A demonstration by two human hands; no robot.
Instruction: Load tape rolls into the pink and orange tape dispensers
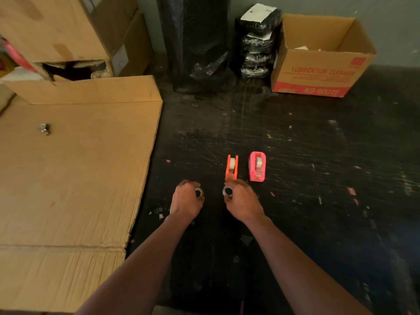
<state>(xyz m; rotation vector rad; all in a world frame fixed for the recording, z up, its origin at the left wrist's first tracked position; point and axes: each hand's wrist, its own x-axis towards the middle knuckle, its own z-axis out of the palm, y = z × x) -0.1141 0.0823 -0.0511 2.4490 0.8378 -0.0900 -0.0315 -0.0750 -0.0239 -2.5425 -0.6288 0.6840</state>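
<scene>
Both hands gripping tape rolls.
Orange dispenser [231, 168] just beyond right hand [242, 201]; pink dispenser [257, 166] further right; left hand [186, 200] farther off.

The open cardboard box [318, 71] reads "LUBRICATION CLEANER" and "KB-9007E" in red.

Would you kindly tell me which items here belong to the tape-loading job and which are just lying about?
Job items:
- orange plastic tape dispenser
- pink plastic tape dispenser
- small tape roll in left hand
- small tape roll in right hand

Lying about:
- flattened brown cardboard sheet
- open red-printed cardboard box
- black wrapped roll
- small metal object
</scene>
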